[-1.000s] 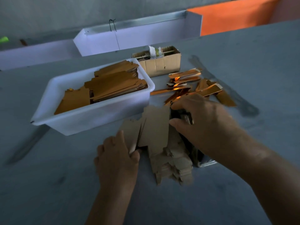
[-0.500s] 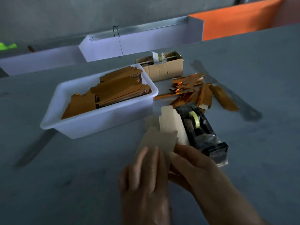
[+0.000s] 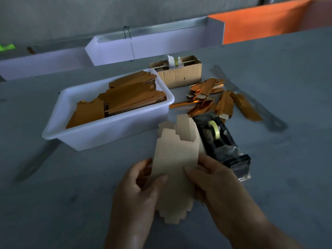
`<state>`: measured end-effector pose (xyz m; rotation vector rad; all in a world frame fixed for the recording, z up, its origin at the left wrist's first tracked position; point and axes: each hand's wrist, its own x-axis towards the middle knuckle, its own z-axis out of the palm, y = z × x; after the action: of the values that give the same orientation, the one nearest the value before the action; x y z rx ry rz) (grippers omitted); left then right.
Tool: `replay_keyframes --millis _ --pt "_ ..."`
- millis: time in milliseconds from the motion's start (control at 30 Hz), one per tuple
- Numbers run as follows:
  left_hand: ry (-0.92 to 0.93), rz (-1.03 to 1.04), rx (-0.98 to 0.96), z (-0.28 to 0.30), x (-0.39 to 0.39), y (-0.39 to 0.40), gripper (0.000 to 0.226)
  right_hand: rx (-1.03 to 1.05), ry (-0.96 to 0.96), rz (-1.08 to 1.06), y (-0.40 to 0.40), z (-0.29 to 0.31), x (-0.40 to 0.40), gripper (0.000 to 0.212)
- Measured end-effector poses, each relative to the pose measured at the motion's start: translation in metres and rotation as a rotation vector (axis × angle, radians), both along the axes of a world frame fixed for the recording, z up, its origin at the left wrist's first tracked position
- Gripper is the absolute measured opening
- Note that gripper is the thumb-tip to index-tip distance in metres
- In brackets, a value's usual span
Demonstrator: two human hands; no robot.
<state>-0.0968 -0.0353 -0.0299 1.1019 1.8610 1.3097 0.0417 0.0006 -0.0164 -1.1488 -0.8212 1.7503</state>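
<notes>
From the head camera, both hands were closed on a bunch of flat brown cards [image 3: 172, 159]. The left hand [image 3: 136, 187] gripped the left edge, with its thumb on the front. The right hand [image 3: 215, 184] gripped the right edge the same way. The bunch stood up above the table [image 3: 287, 87], between the hands, with its cut flaps pointing away from the person. It was just in front of the white tub [image 3: 111, 135] and close beside the tape holder [image 3: 219, 144].

I think the job here was to line the cards up or slide one off to fold. To do that well, the thumbs should push only the top card. The fingers behind should keep the rest tight. The little flaps bend easily, so a soft grip low down would be best. The right hand should also keep away from the sharp end of the tape holder.

The white tub held piles of flat gold cards [image 3: 125, 97], stacked in layers up to its rim. Behind it sat a small cardboard box [image 3: 181, 77] with a roll of tape [image 3: 173, 61] and some bits I could not make out. Folded gold pieces [image 3: 212, 97] lay loose on the table, right of the tub. At the back stood a long white tray [image 3: 152, 45]; I could not see inside it.
</notes>
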Motion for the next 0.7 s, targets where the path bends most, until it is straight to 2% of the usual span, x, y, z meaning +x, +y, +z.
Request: replay_keyframes --millis 67,133,200,300,367,467,600,633,700 --pt "-0.180 -0.060 -0.038 0.007 -0.004 0.002 0.025 0.008 0.009 0.010 -0.001 -0.001 0.001 0.020" --pt "-0.316 -0.074 -0.017 0.008 -0.006 0.002 0.029 0.002 0.003 0.014 -0.001 -0.001 0.001 0.018" --pt "-0.366 -0.052 0.002 0.008 -0.010 0.002 0.027 0.002 -0.017 0.008 -0.001 -0.003 0.002 0.018" --pt "-0.361 -0.032 -0.008 0.008 -0.016 0.003 0.011 0.002 -0.022 0.004 -0.001 -0.002 0.002 0.020" --pt "-0.329 -0.053 -0.033 0.010 -0.017 0.005 0.011 0.009 -0.022 -0.005 -0.002 -0.002 0.002 0.019" --pt "-0.221 -0.105 -0.076 0.014 -0.018 0.007 0.029 0.016 -0.027 -0.012 -0.001 -0.005 0.003 0.018" --pt "-0.255 -0.121 -0.123 0.017 -0.019 0.008 0.047 0.040 -0.081 -0.020 -0.002 -0.007 0.004 0.016" --pt "-0.205 -0.110 -0.114 0.017 -0.018 0.007 0.045 0.062 -0.115 -0.032 -0.003 -0.008 0.004 0.015" --pt "0.087 -0.058 -0.087 0.017 -0.016 0.007 0.031 0.161 -0.247 -0.071 -0.005 -0.009 0.003 0.012"
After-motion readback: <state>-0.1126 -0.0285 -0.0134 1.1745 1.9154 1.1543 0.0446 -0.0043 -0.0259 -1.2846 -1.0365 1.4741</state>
